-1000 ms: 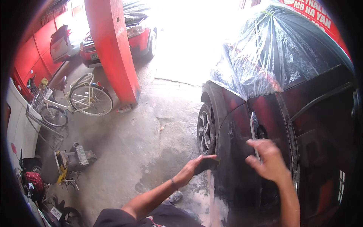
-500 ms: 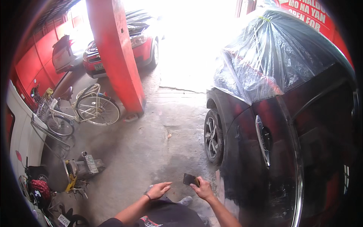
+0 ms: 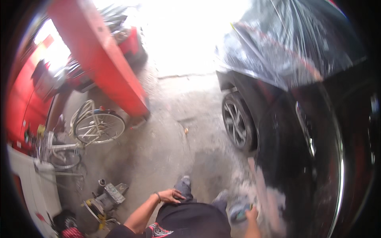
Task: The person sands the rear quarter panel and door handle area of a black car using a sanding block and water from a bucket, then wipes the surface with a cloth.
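My left hand [image 3: 171, 196] lies against the grey trousers [image 3: 185, 191] at my thigh, fingers stretched out and holding nothing. Low on the right, my right hand [image 3: 251, 214] is smeared by motion, its fingers seemingly curled round something small with a greenish-yellow edge that I cannot make out. Right beside that hand shows a blurred, rounded blue-grey thing [image 3: 238, 213], whose kind is unclear. The black car [image 3: 285, 166] stands close on my right, with a pinkish-white patch [image 3: 265, 189] low along its side, near the right hand.
Plastic sheeting [image 3: 293, 43] covers the car's upper part; its front wheel [image 3: 238, 121] is ahead. A red pillar [image 3: 101, 59] rises at the left, with a white bicycle [image 3: 99, 127] beside it. Machine parts [image 3: 111, 198] lie on the concrete floor [image 3: 166, 150] at lower left.
My right hand, which held a dark flat block, has moved down and right beside the car. My left hand has come to my thigh. The view has shifted and tilted.
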A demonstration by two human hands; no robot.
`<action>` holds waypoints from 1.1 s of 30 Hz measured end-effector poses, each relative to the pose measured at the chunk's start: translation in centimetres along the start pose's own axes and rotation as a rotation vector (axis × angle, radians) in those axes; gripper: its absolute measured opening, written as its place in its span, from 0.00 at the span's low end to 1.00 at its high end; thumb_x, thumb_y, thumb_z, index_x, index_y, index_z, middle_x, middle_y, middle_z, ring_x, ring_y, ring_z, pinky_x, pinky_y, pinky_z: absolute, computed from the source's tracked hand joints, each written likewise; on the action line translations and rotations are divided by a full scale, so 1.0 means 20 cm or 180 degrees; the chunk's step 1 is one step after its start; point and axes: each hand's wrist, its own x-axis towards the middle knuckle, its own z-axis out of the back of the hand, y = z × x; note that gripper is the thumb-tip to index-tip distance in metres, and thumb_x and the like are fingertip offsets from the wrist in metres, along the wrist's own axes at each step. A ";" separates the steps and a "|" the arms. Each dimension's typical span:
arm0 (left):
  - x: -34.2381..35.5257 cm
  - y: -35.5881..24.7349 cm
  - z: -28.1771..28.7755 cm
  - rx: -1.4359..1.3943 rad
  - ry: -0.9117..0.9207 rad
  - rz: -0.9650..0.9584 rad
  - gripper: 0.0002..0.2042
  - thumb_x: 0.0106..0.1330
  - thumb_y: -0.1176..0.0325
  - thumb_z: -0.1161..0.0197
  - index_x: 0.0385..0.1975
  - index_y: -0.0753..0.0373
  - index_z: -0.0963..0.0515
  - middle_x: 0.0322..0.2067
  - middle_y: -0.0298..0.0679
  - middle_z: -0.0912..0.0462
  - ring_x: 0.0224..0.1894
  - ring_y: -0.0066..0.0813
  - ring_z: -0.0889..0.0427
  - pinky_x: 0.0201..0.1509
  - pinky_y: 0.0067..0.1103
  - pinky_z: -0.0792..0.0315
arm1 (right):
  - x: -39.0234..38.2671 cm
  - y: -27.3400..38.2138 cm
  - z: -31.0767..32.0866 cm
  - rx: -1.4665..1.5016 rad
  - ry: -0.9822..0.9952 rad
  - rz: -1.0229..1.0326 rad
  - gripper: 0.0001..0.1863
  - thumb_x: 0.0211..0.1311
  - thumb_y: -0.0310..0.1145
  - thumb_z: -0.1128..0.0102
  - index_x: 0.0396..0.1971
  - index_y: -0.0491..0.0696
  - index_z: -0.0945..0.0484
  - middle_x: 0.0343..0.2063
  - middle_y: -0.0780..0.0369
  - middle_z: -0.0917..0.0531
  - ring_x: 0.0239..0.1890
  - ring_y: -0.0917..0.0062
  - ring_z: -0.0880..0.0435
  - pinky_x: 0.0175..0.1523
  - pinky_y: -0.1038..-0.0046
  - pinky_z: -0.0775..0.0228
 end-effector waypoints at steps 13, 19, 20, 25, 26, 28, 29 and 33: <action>0.01 -0.32 0.32 -0.3484 -0.0179 0.1134 0.11 0.79 0.63 0.32 0.44 0.64 0.10 0.40 0.31 0.09 0.38 0.20 0.14 0.45 0.23 0.16 | -0.88 0.21 -0.53 0.1077 0.0229 -0.0668 0.26 0.65 0.37 0.29 0.59 0.44 0.27 0.52 0.42 0.12 0.57 0.41 0.14 0.62 0.48 0.22; 0.15 -0.25 0.28 -0.3328 0.0086 0.2034 0.10 0.83 0.66 0.38 0.44 0.64 0.11 0.36 0.31 0.09 0.33 0.19 0.13 0.40 0.21 0.16 | -0.58 -0.23 -0.99 0.0792 0.0532 -0.0948 0.26 0.74 0.38 0.40 0.68 0.46 0.27 0.57 0.44 0.14 0.60 0.42 0.15 0.65 0.48 0.23; 0.12 0.05 0.26 -0.3443 0.0698 0.1810 0.13 0.85 0.64 0.40 0.51 0.65 0.12 0.40 0.32 0.09 0.37 0.20 0.12 0.42 0.21 0.16 | -0.45 -0.33 -1.09 0.0655 0.0497 -0.0970 0.26 0.76 0.37 0.42 0.71 0.47 0.27 0.58 0.43 0.14 0.61 0.42 0.16 0.66 0.47 0.24; 0.97 0.03 0.30 -0.1249 0.1851 0.1088 0.16 0.86 0.71 0.46 0.65 0.69 0.19 0.56 0.41 0.10 0.54 0.26 0.13 0.63 0.26 0.19 | 0.29 -0.74 -1.45 0.0532 -0.0415 -0.1228 0.30 0.72 0.31 0.44 0.72 0.39 0.30 0.54 0.37 0.15 0.57 0.38 0.15 0.63 0.43 0.24; 1.13 0.09 0.27 -0.1009 0.1418 0.0856 0.17 0.82 0.76 0.45 0.65 0.68 0.18 0.56 0.43 0.10 0.54 0.28 0.12 0.63 0.27 0.19 | 0.44 -0.75 -1.48 0.0656 -0.0508 -0.1382 0.32 0.71 0.30 0.45 0.74 0.40 0.32 0.57 0.35 0.16 0.58 0.38 0.16 0.64 0.43 0.24; 1.54 0.19 0.32 -0.0610 0.1521 0.0630 0.15 0.87 0.69 0.45 0.63 0.70 0.18 0.60 0.43 0.12 0.56 0.28 0.14 0.64 0.27 0.21 | 0.64 -1.06 -1.65 0.0393 -0.1008 -0.1519 0.32 0.72 0.31 0.47 0.75 0.42 0.32 0.61 0.37 0.17 0.61 0.39 0.17 0.68 0.45 0.26; 1.70 0.24 0.33 -0.0564 0.1508 0.0471 0.15 0.86 0.68 0.43 0.63 0.70 0.17 0.58 0.42 0.12 0.56 0.28 0.14 0.63 0.27 0.21 | 0.76 -1.10 -1.70 0.0292 -0.1029 -0.1721 0.32 0.73 0.33 0.48 0.76 0.45 0.32 0.62 0.38 0.18 0.62 0.39 0.18 0.70 0.46 0.27; 2.09 0.26 0.35 0.0132 0.2304 -0.0248 0.16 0.80 0.62 0.32 0.58 0.65 0.13 0.52 0.46 0.10 0.56 0.39 0.11 0.63 0.32 0.20 | 1.10 -1.06 -1.95 0.1950 -0.0763 -0.2666 0.33 0.80 0.47 0.48 0.76 0.45 0.30 0.66 0.47 0.18 0.69 0.52 0.20 0.73 0.56 0.29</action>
